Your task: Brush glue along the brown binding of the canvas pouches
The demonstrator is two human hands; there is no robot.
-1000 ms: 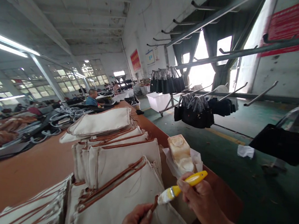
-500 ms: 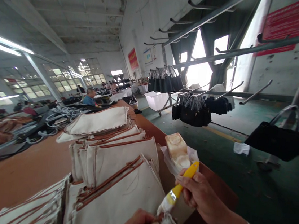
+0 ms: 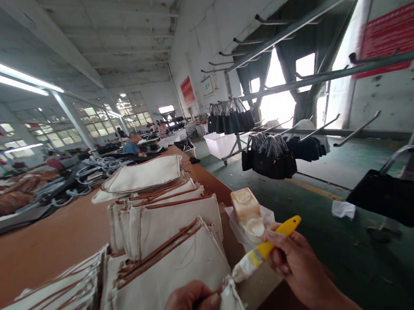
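Note:
My right hand (image 3: 297,261) is closed on the yellow handle of a paintbrush (image 3: 265,247). White paste coats the bristles, whose tip is at the upper corner of a cream bag piece (image 3: 235,309). My left hand (image 3: 192,306), low in the middle, pinches the edge of that piece by its brown trim. Beyond the brush lies a cut-open plastic container (image 3: 248,208) with white paste inside, on a white sheet (image 3: 269,217). Just past my left hand stand stacked cream bag pieces (image 3: 179,259) with brown edges.
More cream pieces (image 3: 140,174) are piled farther along the brown table (image 3: 50,231). Grey handles (image 3: 100,167) and brown pieces (image 3: 9,196) lie to the left. Black bags (image 3: 270,158) hang from a metal rack at right. A person (image 3: 133,144) sits farther back.
My right hand and the brush have moved right and slightly up along the piece's edge. My left hand still pinches the trim. The whole view has shifted slightly.

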